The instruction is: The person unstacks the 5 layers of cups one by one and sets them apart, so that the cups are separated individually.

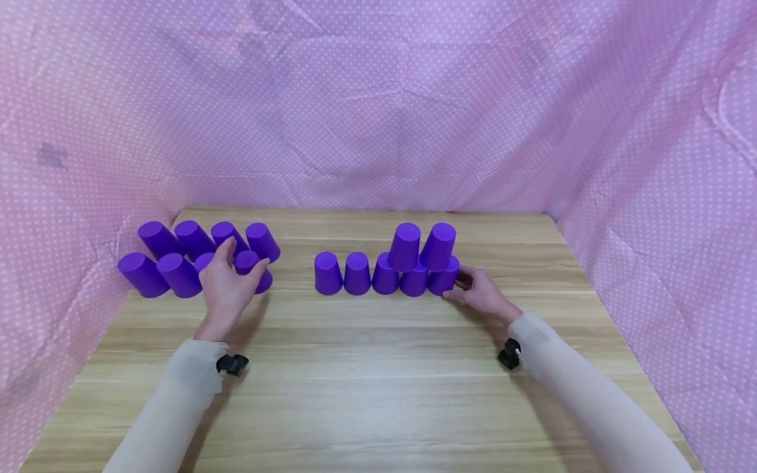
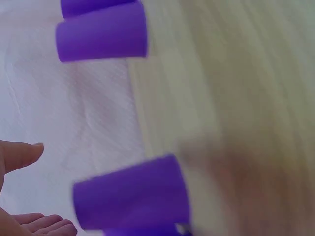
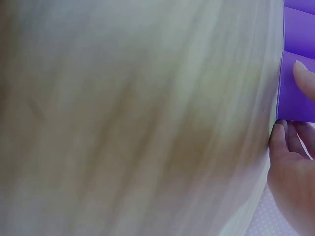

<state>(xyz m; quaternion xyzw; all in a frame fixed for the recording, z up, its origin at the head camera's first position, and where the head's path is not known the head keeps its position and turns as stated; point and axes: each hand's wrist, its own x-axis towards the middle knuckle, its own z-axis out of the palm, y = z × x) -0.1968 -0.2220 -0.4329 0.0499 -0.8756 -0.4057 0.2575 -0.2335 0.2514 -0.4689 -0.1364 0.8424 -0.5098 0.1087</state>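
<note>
Over the left group of upside-down purple cups [image 1: 179, 274], my left hand [image 1: 227, 282] reaches with thumb and fingers spread apart. Its thumb overlaps the rightmost front cup [image 1: 245, 261] in the head view. Thumb and fingers [image 2: 47, 223] show nothing between them in the left wrist view. My right hand [image 1: 481, 293] holds the rightmost bottom cup [image 1: 440, 281] of the other group low down. There the thumb lies along the cup's wall and the bent fingertips [image 3: 279, 135] meet its side. Two upper cups [image 1: 405, 246] rest upside down on that row's right end.
A second row of purple cups [image 1: 262, 242] stands behind the left front row. The bottom row continues left with single cups [image 1: 328, 274]. All stand on a wood-grain table [image 1: 367, 374], with pink dotted cloth [image 1: 378, 118] hanging round its back and sides.
</note>
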